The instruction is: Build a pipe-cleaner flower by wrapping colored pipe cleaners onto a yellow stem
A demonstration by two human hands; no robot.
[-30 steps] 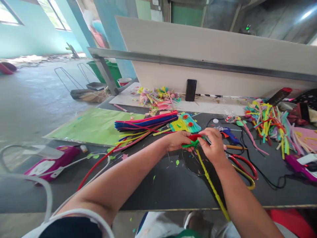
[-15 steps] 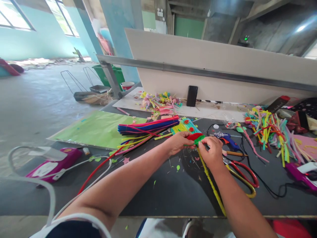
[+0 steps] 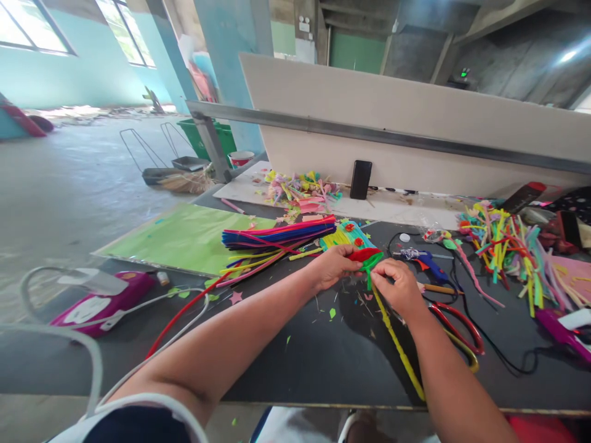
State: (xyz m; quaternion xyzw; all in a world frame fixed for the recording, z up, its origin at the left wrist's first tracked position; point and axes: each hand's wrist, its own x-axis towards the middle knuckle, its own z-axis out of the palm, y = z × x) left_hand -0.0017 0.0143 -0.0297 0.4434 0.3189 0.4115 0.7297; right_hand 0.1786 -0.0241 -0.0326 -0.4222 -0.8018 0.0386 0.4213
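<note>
Here, over the desk (image 3: 295, 375), the left hand (image 3: 336, 268) pinches a red-and-green pipe-cleaner piece (image 3: 362, 254) while the right hand (image 3: 398, 284) grips its green end, above a yellow stem (image 3: 394, 339).

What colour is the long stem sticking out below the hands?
The long stem is yellow; it shows best in the head view.

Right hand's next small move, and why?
I'd probably have the right hand fold the downward-pointing end of the bright green fuzzy strip against the yellow fuzzy stem. That end appears loose beside the stem's top, the right fingertips are right at the strip, and the left hand is holding the red fuzzy pointed piece.
</note>
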